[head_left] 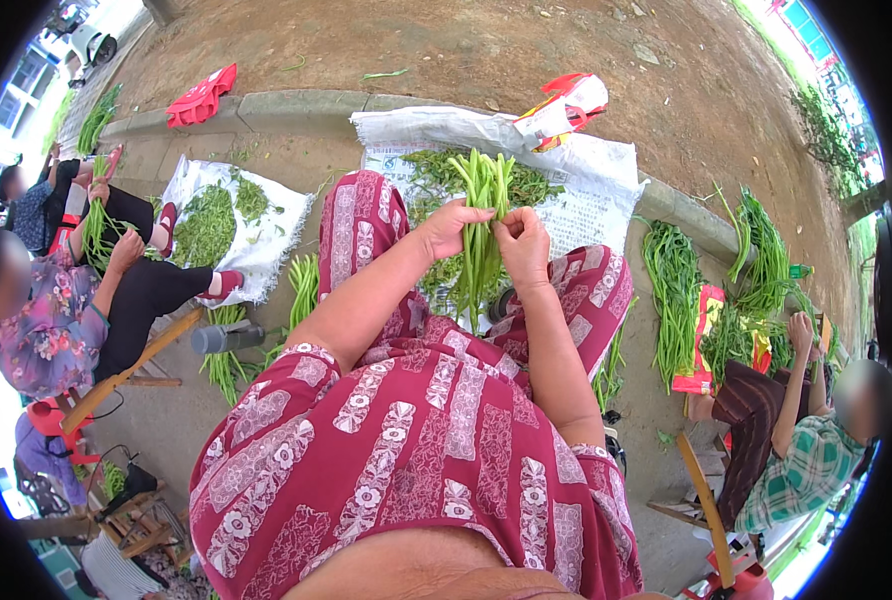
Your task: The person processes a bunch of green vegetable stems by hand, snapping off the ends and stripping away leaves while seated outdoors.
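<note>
Both of my hands hold one bunch of long green stalks (483,215) upright over my knees. My left hand (449,228) grips the bunch from its left side. My right hand (522,245) pinches it from the right, fingers closed on the stems. The stalk tips stick up above my hands and the lower ends hang down between my legs. Beneath the bunch lies a white sack (586,185) spread on the ground with loose green trimmings (531,185) on it.
A person on my left (56,300) sits holding green stalks by another white sack (266,250) of trimmings. A person on my right (801,440) sits on a wooden stool near piles of stalks (671,290). A concrete kerb (296,102) and bare dirt lie ahead.
</note>
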Action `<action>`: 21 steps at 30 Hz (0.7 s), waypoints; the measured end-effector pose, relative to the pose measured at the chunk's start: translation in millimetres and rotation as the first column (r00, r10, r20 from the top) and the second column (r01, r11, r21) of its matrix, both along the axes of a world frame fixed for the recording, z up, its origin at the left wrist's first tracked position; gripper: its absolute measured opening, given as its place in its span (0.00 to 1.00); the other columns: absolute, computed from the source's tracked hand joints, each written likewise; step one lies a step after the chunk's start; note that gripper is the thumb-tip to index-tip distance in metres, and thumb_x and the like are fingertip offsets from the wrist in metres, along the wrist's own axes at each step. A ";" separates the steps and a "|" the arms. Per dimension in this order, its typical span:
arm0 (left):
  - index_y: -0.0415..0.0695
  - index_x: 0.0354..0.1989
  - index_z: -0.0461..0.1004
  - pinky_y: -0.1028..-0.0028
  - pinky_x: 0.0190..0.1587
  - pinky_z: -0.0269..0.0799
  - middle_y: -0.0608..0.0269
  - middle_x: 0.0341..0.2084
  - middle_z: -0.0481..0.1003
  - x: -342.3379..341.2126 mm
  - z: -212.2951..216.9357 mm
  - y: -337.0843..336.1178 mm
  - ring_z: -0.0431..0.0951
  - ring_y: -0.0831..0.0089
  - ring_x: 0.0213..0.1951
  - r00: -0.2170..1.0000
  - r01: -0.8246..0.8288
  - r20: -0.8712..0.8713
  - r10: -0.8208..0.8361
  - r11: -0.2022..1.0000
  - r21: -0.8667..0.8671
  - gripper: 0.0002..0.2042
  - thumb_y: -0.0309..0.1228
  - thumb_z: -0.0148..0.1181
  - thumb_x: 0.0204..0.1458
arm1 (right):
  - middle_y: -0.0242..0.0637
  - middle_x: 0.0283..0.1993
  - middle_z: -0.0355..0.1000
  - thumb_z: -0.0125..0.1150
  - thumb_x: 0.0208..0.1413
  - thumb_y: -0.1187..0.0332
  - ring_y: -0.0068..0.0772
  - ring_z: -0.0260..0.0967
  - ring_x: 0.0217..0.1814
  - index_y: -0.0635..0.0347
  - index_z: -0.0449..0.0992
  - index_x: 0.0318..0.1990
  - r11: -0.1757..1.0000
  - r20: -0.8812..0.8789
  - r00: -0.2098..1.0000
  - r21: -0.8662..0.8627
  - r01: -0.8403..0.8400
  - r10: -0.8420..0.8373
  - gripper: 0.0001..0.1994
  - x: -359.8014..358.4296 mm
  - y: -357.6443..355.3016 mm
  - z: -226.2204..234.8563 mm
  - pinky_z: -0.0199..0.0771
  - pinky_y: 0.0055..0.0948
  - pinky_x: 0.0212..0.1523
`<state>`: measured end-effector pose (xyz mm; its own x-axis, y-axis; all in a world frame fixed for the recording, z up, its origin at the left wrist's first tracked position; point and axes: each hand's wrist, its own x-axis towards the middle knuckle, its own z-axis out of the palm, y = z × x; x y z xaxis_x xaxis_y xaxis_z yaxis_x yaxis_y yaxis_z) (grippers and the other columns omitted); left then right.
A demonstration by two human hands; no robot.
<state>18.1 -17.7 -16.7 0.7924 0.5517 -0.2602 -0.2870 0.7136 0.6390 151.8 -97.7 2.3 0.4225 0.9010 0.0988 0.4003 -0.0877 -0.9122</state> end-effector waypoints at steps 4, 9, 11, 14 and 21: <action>0.36 0.51 0.66 0.64 0.52 0.67 0.55 0.45 0.72 -4.0 1.1 2.2 0.73 0.65 0.46 0.997 0.020 0.081 -0.009 0.990 -0.140 0.16 0.29 0.49 0.54 | 0.36 0.26 0.67 0.62 0.43 0.74 0.26 0.66 0.23 0.63 0.70 0.27 0.999 -0.008 0.999 0.036 -0.032 0.033 0.06 2.4 -0.9 4.4 0.67 0.24 0.26; 0.34 0.48 0.66 0.63 0.52 0.67 0.51 0.44 0.72 -6.8 7.0 3.2 0.73 0.62 0.45 0.995 0.000 0.095 0.022 0.975 -0.224 0.15 0.28 0.47 0.54 | 0.38 0.34 0.66 0.63 0.43 0.73 0.27 0.66 0.24 0.63 0.71 0.28 0.975 0.064 0.980 0.105 -0.196 0.190 0.07 -2.3 -7.9 23.9 0.69 0.24 0.27; 0.34 0.48 0.66 0.63 0.52 0.67 0.51 0.44 0.72 -4.9 10.8 1.2 0.74 0.62 0.45 0.995 0.002 0.100 0.020 0.977 -0.212 0.15 0.28 0.46 0.54 | 0.35 0.32 0.64 0.63 0.43 0.74 0.25 0.64 0.25 0.63 0.73 0.29 0.976 0.090 0.976 0.069 -0.206 0.199 0.06 -3.2 -9.0 22.8 0.68 0.22 0.28; 0.33 0.48 0.66 0.63 0.52 0.67 0.51 0.44 0.72 -4.9 5.3 2.5 0.74 0.61 0.44 0.995 0.006 0.102 0.015 0.979 -0.204 0.15 0.28 0.46 0.54 | 0.36 0.32 0.64 0.63 0.43 0.73 0.26 0.65 0.26 0.62 0.75 0.30 0.975 0.121 0.973 0.079 -0.205 0.195 0.05 -1.6 -7.4 17.6 0.69 0.23 0.28; 0.36 0.48 0.68 0.65 0.50 0.68 0.54 0.42 0.73 -4.4 2.7 0.8 0.74 0.65 0.44 0.996 -0.014 0.086 0.020 0.997 -0.079 0.14 0.26 0.50 0.53 | 0.37 0.31 0.65 0.61 0.44 0.75 0.28 0.67 0.26 0.63 0.76 0.28 0.981 -0.015 0.986 0.099 -0.166 0.168 0.03 -0.3 -6.5 12.2 0.69 0.23 0.29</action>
